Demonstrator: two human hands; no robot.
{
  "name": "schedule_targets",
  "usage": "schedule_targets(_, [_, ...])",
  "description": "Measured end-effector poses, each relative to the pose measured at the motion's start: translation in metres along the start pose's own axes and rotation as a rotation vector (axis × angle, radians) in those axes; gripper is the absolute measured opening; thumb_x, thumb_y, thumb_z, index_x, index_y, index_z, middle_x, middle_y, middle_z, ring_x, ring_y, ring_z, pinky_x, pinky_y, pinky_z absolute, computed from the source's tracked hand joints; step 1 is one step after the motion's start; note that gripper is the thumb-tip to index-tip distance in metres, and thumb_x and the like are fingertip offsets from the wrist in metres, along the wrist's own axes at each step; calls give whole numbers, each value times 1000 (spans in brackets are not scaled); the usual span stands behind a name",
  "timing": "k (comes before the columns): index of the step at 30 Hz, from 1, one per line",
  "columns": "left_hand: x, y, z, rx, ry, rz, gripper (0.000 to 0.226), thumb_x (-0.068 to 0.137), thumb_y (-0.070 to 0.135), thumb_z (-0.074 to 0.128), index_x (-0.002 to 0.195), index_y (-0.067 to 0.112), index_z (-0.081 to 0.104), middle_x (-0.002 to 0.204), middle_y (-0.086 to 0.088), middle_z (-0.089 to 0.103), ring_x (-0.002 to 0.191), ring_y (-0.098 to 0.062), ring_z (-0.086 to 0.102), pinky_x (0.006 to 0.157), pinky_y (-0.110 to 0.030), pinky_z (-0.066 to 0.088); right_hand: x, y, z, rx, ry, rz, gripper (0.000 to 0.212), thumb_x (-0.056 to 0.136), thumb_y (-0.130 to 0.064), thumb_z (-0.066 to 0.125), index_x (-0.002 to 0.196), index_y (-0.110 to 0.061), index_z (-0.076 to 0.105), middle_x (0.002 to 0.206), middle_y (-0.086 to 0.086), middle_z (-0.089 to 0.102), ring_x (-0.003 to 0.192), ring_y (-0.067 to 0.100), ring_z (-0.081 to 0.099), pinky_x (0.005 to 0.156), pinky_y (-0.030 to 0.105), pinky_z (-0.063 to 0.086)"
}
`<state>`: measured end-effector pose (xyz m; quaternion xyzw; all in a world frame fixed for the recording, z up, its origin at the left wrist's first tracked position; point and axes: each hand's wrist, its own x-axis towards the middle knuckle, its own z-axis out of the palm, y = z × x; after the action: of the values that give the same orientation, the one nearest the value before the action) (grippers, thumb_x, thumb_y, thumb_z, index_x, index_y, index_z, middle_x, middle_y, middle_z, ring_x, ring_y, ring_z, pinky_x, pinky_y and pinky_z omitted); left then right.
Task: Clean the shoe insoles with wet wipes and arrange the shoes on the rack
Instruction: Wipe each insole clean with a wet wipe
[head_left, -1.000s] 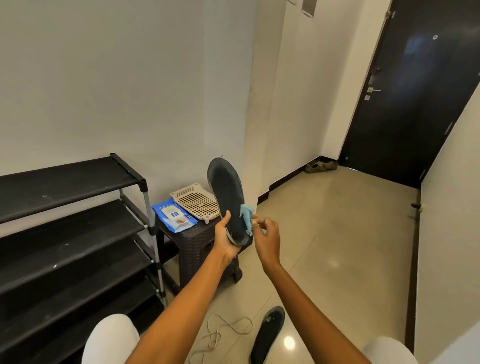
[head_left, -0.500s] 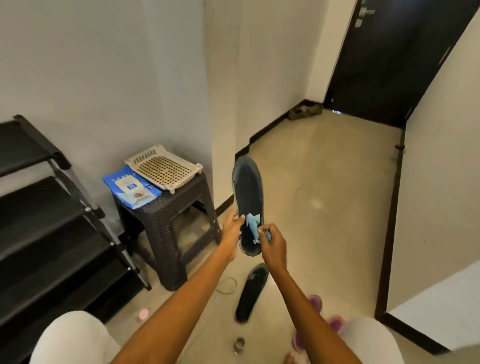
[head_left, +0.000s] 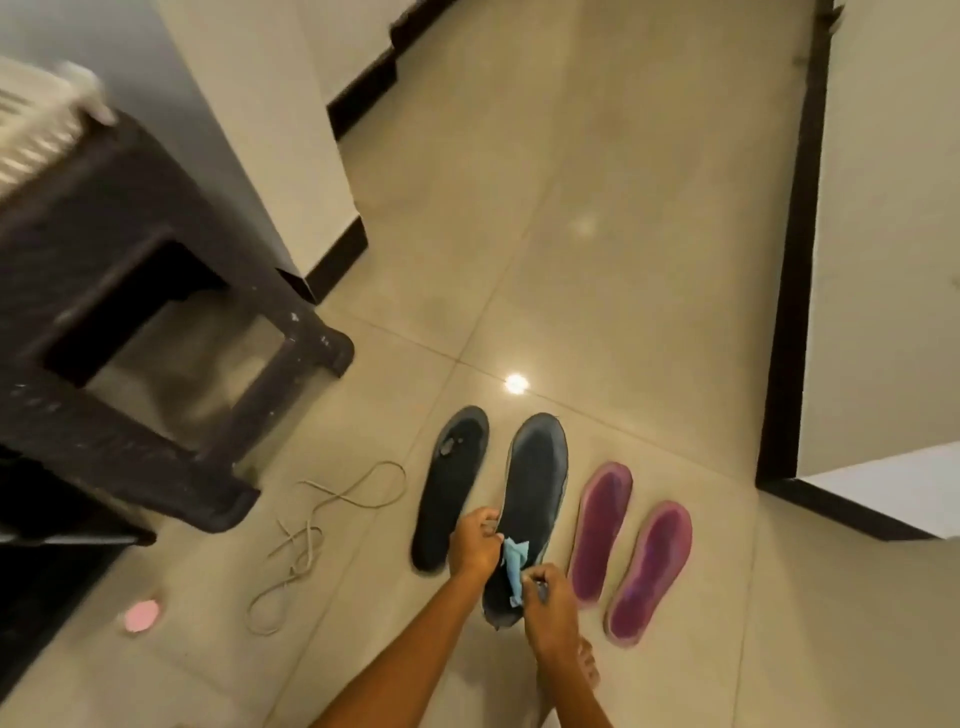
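— What do we record on the left?

— We note a dark brown woven-pattern plastic stool standing on the glossy beige tiled floor. A cream slatted plastic tray rests on its top, blurred.

— And on the tiles below it?

— We find a loose pale cord, looped and tangled, just in front of the stool's near leg. A small round pink object lies further left; we cannot tell what it is.

— Surroundings?

— We log cream walls with black skirting and a bright lamp reflection on the tiles.
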<state>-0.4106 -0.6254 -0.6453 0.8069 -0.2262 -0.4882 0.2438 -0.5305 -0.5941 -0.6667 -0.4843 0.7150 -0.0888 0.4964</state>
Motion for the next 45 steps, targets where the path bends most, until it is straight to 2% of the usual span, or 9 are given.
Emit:
schedule_targets(4, [53,-22,31,66,39,-52,36,89,2,54,67,26,39,73,4,44,80,-15,43,65,-22,31,51,20,21,-15,-27,24,18,94,-14,47,80,-25,50,83,-1,57,76,15,55,69,21,45])
schedule_targets(10, [105,-30,42,134,20,-55,17,88,5,59,103,9,66,103,-6,63,96,-23,58,74,-26,41,103,26,43,34,2,19,9,86,-7,55,81,-13,59,91,10,62,77,19,58,67,25,45])
schedule_targets(16, [103,-37,37,261,83,-50,28,90,15,59,118,16,60,116,-9,62,109,-27,58,84,-34,47,94,22,49,281,129,68,8,90,-7,53,90,-11,59,98,5,60,86,15,56,71,18,43])
schedule_targets(20, [78,-30,46,468,215,142,41,92,22,55,132,17,46,128,-9,47,120,-25,45,91,-37,44,95,6,33,404,288,115,5,93,-13,52,91,-10,56,90,3,59,83,16,54,72,22,42])
schedule_targets(24, [59,-8,86,387,97,321,37,92,15,53,129,15,48,128,-8,49,120,-24,46,96,-36,43,111,5,8,388,464,160,6,95,-18,50,91,-15,53,95,5,62,87,19,59,80,31,49])
schedule_targets(32, [77,17,168,311,-239,17,49,85,23,64,126,7,42,129,-17,49,117,-34,50,96,-42,46,154,48,-48,306,464,290,24,90,-8,45,77,-8,65,83,11,66,69,24,60,63,34,50])
schedule_targets(35, [88,12,171,197,-238,-40,46,84,18,62,124,6,44,124,-17,54,111,-34,54,92,-38,47,154,60,-44,483,313,314,21,90,-4,41,88,-5,62,77,7,62,63,18,57,61,32,49])
schedule_targets(40, [89,3,147,-35,-190,-100,28,85,13,62,110,1,62,104,-15,67,98,-31,63,85,-37,52,133,40,-30,569,326,292,25,92,-14,42,103,-2,60,89,8,60,78,17,55,63,24,44])
schedule_targets(45, [46,24,82,-420,-181,-111,24,88,6,58,112,5,61,99,-12,66,85,-24,62,70,-32,52,89,-19,-38,560,323,124,11,91,-11,48,89,-10,59,89,5,62,82,19,58,76,32,49])
